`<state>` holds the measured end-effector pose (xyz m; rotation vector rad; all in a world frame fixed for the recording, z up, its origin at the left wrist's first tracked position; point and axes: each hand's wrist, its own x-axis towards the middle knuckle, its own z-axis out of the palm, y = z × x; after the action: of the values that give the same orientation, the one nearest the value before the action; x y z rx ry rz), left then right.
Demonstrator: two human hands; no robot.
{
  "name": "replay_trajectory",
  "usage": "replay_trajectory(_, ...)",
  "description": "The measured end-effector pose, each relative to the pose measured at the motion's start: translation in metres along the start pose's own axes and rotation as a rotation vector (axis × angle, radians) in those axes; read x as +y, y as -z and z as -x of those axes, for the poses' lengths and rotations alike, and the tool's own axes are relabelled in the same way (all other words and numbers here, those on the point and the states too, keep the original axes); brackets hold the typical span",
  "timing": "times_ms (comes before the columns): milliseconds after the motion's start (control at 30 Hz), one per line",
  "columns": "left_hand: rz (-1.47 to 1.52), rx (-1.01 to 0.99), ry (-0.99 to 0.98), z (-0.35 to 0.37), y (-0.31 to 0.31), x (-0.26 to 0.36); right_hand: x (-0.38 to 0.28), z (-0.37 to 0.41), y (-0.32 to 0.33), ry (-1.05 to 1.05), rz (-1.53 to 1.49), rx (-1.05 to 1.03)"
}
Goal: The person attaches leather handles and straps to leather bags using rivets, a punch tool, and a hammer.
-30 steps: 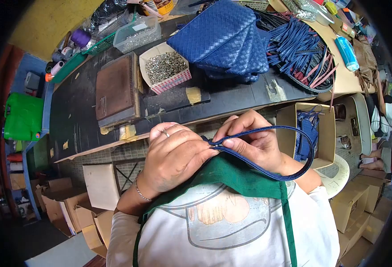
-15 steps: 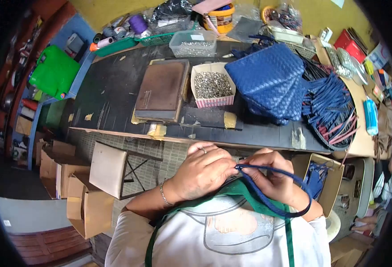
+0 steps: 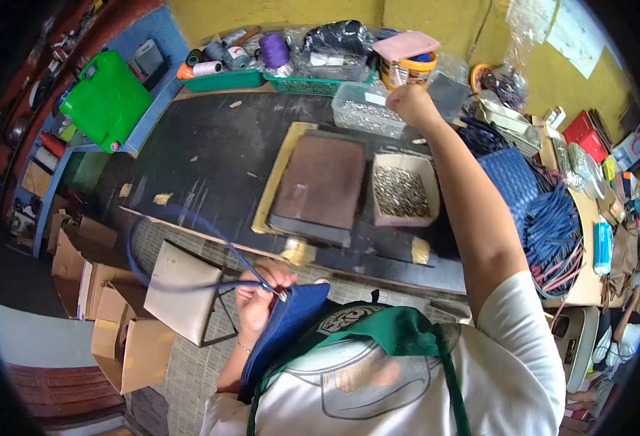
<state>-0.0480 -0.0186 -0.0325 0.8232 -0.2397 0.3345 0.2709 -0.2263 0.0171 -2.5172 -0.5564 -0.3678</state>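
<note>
My left hand is low, near the front edge of the table, with fingers curled around the corner of a dark blue pouch resting against my apron. A thin blue strap loops out to the left from that corner, where a small metal piece shows. My right arm stretches across the table, and my right hand is at the right side of a clear plastic box of small metal parts, below a yellow bucket. Its fingers look curled in; whatever they hold is hidden.
A brown-topped slab lies beside a paper box of metal pieces on the black table. Blue woven material and strips pile up at right. A stool and cardboard boxes stand at left.
My hands were together at the strap. The right has reached forward to the clear box; the left has moved left with the strap. The pouch shows against my apron, and the view has shifted left.
</note>
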Motion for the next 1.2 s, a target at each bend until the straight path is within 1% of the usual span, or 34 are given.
replay_trajectory(33,-0.047,-0.026,-0.008,-0.006,0.007,0.004,0.021,-0.020,-0.024,-0.010,0.155,-0.046)
replay_trajectory(67,-0.069,-0.010,0.017,-0.011,0.013,0.009,0.045,-0.037,-0.050,-0.009,0.158,-0.048)
replay_trajectory(100,-0.092,-0.014,0.038,-0.018,0.023,0.012,0.070,-0.052,-0.074,-0.045,0.413,-0.133)
replay_trajectory(133,-0.093,-0.016,0.045,-0.025,0.032,0.016,0.071,-0.063,-0.085,-0.082,0.667,-0.221)
replay_trajectory(167,-0.095,-0.021,0.057,-0.034,0.041,0.020,0.076,-0.073,-0.092,-0.090,0.667,-0.223)
replay_trajectory(233,-0.113,0.028,0.051,-0.049,0.060,0.028,0.065,-0.079,-0.088,-0.165,0.721,-0.545)
replay_trajectory(267,-0.068,0.043,0.051,-0.058,0.065,0.031,0.058,-0.082,-0.088,-0.236,0.691,-0.595)
replay_trajectory(300,-0.024,0.055,0.053,-0.067,0.069,0.033,0.059,-0.086,-0.095,-0.253,0.687,-0.598)
replay_trajectory(367,-0.013,-0.017,0.067,-0.082,0.084,0.035,0.065,-0.091,-0.110,-0.174,0.853,-0.635)
replay_trajectory(400,-0.004,-0.042,0.085,-0.088,0.087,0.036,0.093,-0.101,-0.134,-0.065,0.906,-0.793)
replay_trajectory(433,0.008,-0.065,0.106,-0.094,0.090,0.036,0.113,-0.107,-0.150,-0.092,0.894,-0.796)
replay_trajectory(467,0.008,-0.100,0.129,-0.099,0.096,0.036,0.130,-0.109,-0.161,0.002,0.817,-0.783)
replay_trajectory(500,0.028,-0.092,0.131,-0.102,0.097,0.036,0.136,-0.105,-0.162,0.096,0.742,-0.768)
replay_trajectory(533,0.061,-0.077,0.137,-0.103,0.099,0.035,0.140,-0.103,-0.163,0.010,0.683,-0.728)
replay_trajectory(633,0.102,-0.059,0.137,-0.108,0.104,0.034,0.145,-0.097,-0.168,-0.054,0.655,-0.734)
replay_trajectory(667,0.100,-0.048,0.125,-0.109,0.105,0.034,0.145,-0.099,-0.169,-0.036,0.663,-0.783)
replay_trajectory(800,0.036,-0.077,0.185,-0.116,0.099,0.036,0.147,-0.100,-0.162,-0.057,0.681,-0.767)
replay_trajectory(900,0.020,-0.106,0.182,-0.123,0.089,0.038,0.146,-0.100,-0.157,-0.045,0.693,-0.751)
replay_trajectory(967,0.014,-0.105,0.160,-0.123,0.078,0.040,0.144,-0.092,-0.152,-0.123,0.604,-0.553)
replay_trajectory(1000,0.012,-0.131,0.157,-0.122,0.072,0.040,0.131,-0.088,-0.143,-0.104,0.541,-0.535)
replay_trajectory(1033,0.009,-0.160,0.148,-0.121,0.065,0.039,0.103,-0.088,-0.124,-0.100,0.569,-0.659)
replay_trajectory(1100,0.070,-0.172,0.175,-0.112,0.055,0.036,0.102,-0.086,-0.128,-0.087,0.553,-0.505)
replay_trajectory(1167,0.087,-0.144,0.172,-0.099,0.050,0.030,0.096,-0.086,-0.124,-0.107,0.522,-0.547)
replay_trajectory(1200,0.080,-0.143,0.178,-0.092,0.044,0.028,0.097,-0.087,-0.121,-0.191,0.493,-0.513)
